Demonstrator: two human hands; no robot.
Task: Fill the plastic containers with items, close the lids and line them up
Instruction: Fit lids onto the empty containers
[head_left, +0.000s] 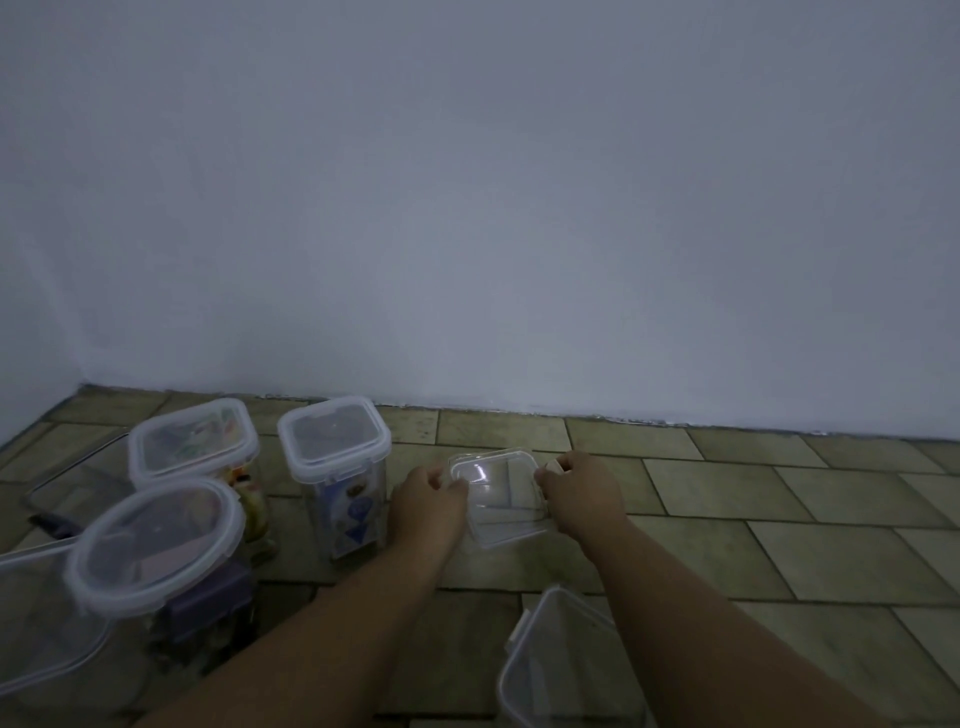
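Head view: left hand (428, 501) and right hand (579, 493) are both on the small clear square plastic container with lid (501, 501), low over the greenish-brown tiled floor (779, 493), about 6 o'clock from frame centre. The left fingers are curled onto its 9 o'clock edge, gripping the rim. The right fingers are curled at its 3 o'clock edge, pinching what looks like a side flap; it's blurred, so I can't tell if it's latched. Both hands are knuckles-up, with the forearms coming in from 7 and 5 o'clock and converging on the box. Can't tell whether the box rests on the floor or is slightly lifted. At 9 o'clock of it, just beside the left hand, stands a tall clear square container with blue-and-white contents (337, 467), upright with its lid on. Further out at 9 o'clock is a tall clear container with colourful contents (193, 441), also lidded. At 8 o'clock is a clear container with rounded lid (158, 540), with purple contents visible. Touching or overlapping that one, at the frame's left edge, is a large clear lidded tub (31, 623). At 6 o'clock, between the forearms, is an open clear plastic container (561, 660), tilted and cut off by the frame edge. A plain pale wall (467, 208) fills the 12 o'clock half.
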